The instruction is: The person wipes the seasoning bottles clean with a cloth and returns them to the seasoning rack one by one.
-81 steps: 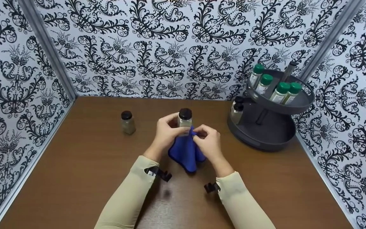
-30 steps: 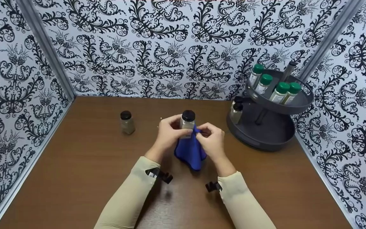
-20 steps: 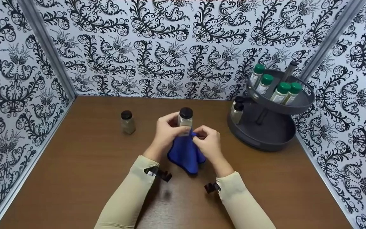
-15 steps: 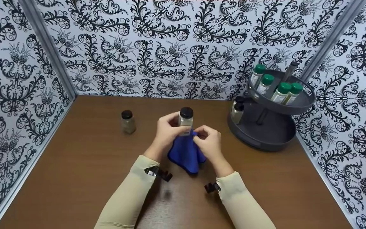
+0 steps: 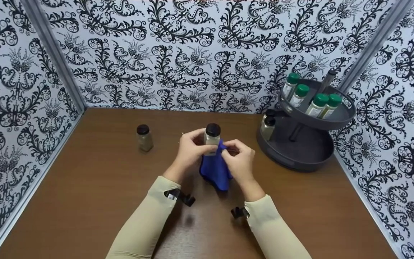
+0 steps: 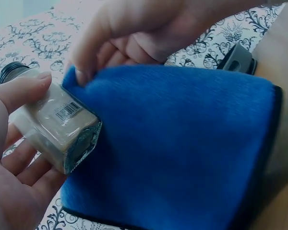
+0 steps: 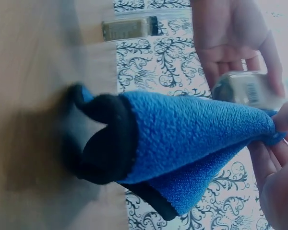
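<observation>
My left hand point(image 5: 189, 151) grips a square glass spice jar point(image 5: 212, 139) with a black lid, held upright above the table. In the left wrist view a barcode label shows on the jar point(image 6: 62, 117), with the thumb across its side. My right hand point(image 5: 240, 158) pinches one corner of a blue cloth point(image 5: 215, 171) with dark edging, right beside the jar. The rest of the cloth point(image 7: 192, 139) hangs down from those fingers in folds. A second black-lidded jar point(image 5: 145, 138) stands on the table to the left.
At the right stands a dark grey two-tier round rack point(image 5: 297, 158). Several green-capped jars point(image 5: 299, 96) sit on its upper tier, and black-lidded jars point(image 5: 268, 128) on the lower one. Patterned walls point(image 5: 178, 64) enclose the brown table point(image 5: 95, 187) at the back and sides.
The jar and both hands have shifted slightly to the right and back over the last half second. The hanging cloth has swung right and looks narrower. Both holds stay the same.
</observation>
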A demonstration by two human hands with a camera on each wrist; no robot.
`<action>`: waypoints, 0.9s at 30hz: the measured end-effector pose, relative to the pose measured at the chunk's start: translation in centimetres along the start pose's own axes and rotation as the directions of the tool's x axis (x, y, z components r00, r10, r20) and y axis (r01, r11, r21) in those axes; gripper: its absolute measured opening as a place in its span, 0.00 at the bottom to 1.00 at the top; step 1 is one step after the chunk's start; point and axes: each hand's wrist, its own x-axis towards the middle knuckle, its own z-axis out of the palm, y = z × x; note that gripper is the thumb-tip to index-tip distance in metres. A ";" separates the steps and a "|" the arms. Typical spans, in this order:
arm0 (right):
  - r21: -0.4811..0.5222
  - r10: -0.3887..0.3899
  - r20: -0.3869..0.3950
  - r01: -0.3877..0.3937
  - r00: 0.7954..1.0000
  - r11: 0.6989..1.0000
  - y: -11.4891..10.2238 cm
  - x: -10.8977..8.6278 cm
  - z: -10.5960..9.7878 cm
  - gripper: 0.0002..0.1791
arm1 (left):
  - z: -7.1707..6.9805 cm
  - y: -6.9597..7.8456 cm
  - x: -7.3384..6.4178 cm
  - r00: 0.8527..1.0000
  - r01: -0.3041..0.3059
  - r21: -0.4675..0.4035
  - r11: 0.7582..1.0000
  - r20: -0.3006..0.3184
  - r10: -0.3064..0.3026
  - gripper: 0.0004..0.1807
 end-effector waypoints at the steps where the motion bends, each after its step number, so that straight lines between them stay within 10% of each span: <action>1: 0.006 -0.003 -0.014 0.003 1.000 1.000 0.3 0.1 0.0 0.09 | 0.0 -0.1 -0.1 1.000 0.003 0.016 1.000 0.010 -0.003 0.27; 15: 0.120 -0.060 -0.136 0.077 0.989 0.990 0.2 1.0 -1.0 0.09 | 0.6 -1.4 -0.5 0.997 0.013 0.154 0.988 0.068 -0.024 0.27; 27: 0.070 -0.042 -0.025 0.044 0.999 0.997 0.8 0.4 -0.7 0.10 | 0.0 -0.4 0.0 0.999 0.001 0.104 0.995 0.035 -0.005 0.27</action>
